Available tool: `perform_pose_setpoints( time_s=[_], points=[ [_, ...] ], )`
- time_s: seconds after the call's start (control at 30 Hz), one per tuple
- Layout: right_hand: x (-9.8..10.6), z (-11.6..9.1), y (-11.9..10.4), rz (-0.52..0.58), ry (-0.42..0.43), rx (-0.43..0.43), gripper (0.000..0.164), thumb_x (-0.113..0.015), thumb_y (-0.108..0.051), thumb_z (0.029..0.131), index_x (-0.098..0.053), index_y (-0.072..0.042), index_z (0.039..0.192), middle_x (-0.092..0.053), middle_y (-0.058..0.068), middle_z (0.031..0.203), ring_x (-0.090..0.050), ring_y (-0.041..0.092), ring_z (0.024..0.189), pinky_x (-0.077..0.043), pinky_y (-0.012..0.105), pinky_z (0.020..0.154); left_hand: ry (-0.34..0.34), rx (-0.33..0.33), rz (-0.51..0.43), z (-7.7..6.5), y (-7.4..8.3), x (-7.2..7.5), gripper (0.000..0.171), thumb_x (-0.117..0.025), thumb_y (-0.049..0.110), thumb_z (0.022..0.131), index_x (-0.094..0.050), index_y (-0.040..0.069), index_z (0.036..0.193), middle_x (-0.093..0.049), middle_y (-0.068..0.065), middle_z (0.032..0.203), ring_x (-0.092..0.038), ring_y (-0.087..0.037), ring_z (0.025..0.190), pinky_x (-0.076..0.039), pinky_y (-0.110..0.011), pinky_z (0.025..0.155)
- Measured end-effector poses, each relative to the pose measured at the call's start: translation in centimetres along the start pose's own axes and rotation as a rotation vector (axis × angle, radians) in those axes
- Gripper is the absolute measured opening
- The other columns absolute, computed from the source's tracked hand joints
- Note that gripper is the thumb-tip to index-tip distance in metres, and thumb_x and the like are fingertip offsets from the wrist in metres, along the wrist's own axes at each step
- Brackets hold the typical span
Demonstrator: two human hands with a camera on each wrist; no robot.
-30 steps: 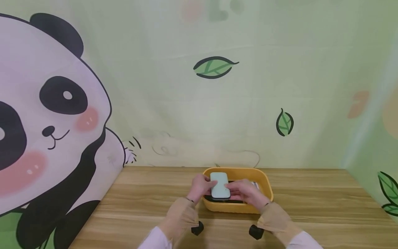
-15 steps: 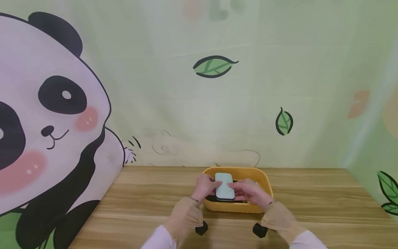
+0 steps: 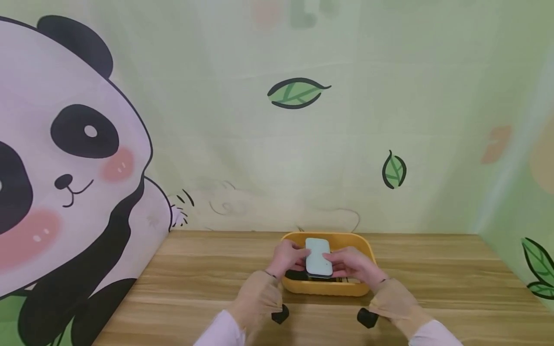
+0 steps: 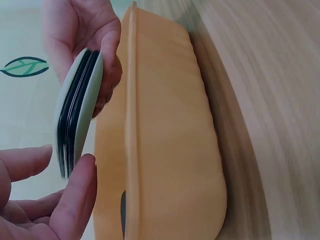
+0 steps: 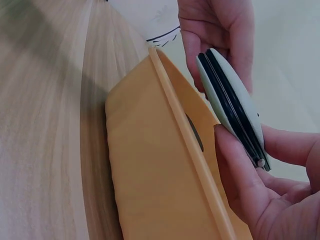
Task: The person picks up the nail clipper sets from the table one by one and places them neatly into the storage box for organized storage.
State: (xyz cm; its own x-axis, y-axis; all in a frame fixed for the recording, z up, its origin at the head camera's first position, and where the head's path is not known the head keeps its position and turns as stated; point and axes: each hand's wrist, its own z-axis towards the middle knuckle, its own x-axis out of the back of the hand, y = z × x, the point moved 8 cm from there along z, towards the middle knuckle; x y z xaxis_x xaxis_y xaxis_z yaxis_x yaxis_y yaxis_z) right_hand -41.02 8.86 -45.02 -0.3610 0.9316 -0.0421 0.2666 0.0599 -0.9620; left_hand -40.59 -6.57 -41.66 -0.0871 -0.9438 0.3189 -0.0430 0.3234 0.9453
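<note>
A slim pale mint case (image 3: 318,259) with rounded corners and a dark layered edge is held over the near part of a yellow plastic basket (image 3: 326,288). My left hand (image 3: 287,257) pinches its left side, thumb on the mint face. On the opposite side my right hand (image 3: 352,264) grips the case between thumb and fingers. In the right wrist view the case (image 5: 232,100) is seen edge-on, with a small metal bit at its near end. The left wrist view shows the two mint faces and the dark band between them.
Dark items (image 3: 296,275), partly covered by the hands and case, lie in the basket. The basket stands on a wood-grain table (image 3: 433,278), close to a printed panda backdrop (image 3: 242,144). Black wrist mounts (image 3: 280,314) hang under both wrists.
Both hands have shifted slightly to the right, carrying the mint case with them. Their hold on it looks the same. The basket has stayed in place.
</note>
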Motion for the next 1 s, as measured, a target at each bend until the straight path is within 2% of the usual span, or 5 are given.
perform_pose_setpoints(
  time_s=[0.17, 0.4, 0.67, 0.83, 1.0],
  points=[
    [0.6, 0.0, 0.0, 0.012, 0.03, -0.005, 0.038, -0.058, -0.012, 0.089, -0.05, 0.017, 0.111, -0.063, 0.013, 0.081, -0.061, 0.021, 0.072, -0.051, 0.031, 0.065, 0.034, -0.026, 0.025, 0.2, 0.3, 1.5, 0.023, -0.063, 0.006, 0.084, -0.057, -0.013, 0.096, -0.06, -0.023, 0.079, -0.061, -0.026, 0.063, -0.052, -0.031, 0.053],
    [1.1, 0.2, 0.1, 0.011, 0.061, -0.011, 0.038, -0.059, -0.012, 0.088, -0.05, 0.018, 0.11, -0.063, 0.015, 0.082, -0.062, 0.023, 0.073, -0.051, 0.032, 0.066, 0.071, -0.026, 0.02, 0.7, 0.2, 3.3, 0.021, -0.062, 0.005, 0.084, -0.057, -0.012, 0.095, -0.059, -0.017, 0.073, -0.058, -0.023, 0.06, -0.052, -0.032, 0.055],
    [1.4, 0.0, 0.4, 0.009, 0.063, -0.015, 0.037, -0.059, -0.01, 0.088, -0.05, 0.018, 0.109, -0.063, 0.013, 0.08, -0.062, 0.022, 0.071, -0.051, 0.031, 0.063, 0.131, -0.061, -0.003, 0.9, -0.2, 5.1, 0.02, -0.06, 0.0, 0.082, -0.057, -0.014, 0.097, -0.06, -0.023, 0.08, -0.061, -0.035, 0.072, -0.052, -0.036, 0.058],
    [1.5, 0.0, 0.6, -0.01, 0.065, -0.013, 0.036, -0.059, -0.01, 0.088, -0.05, 0.018, 0.109, -0.063, 0.014, 0.081, -0.062, 0.023, 0.072, -0.051, 0.032, 0.064, 0.167, -0.082, 0.051, 1.0, -0.5, 5.9, 0.016, -0.061, 0.0, 0.082, -0.06, -0.013, 0.091, -0.06, -0.018, 0.076, -0.06, -0.03, 0.066, -0.052, -0.034, 0.056],
    [1.6, 0.1, 0.8, -0.011, 0.07, -0.019, 0.037, -0.059, -0.01, 0.088, -0.049, 0.018, 0.109, -0.063, 0.013, 0.08, -0.062, 0.022, 0.072, -0.051, 0.032, 0.065, 0.216, -0.065, 0.1, 1.0, -1.0, 6.6, 0.012, -0.062, 0.0, 0.081, -0.059, -0.01, 0.087, -0.056, -0.012, 0.071, -0.058, -0.024, 0.061, -0.052, -0.033, 0.055]
  ],
)
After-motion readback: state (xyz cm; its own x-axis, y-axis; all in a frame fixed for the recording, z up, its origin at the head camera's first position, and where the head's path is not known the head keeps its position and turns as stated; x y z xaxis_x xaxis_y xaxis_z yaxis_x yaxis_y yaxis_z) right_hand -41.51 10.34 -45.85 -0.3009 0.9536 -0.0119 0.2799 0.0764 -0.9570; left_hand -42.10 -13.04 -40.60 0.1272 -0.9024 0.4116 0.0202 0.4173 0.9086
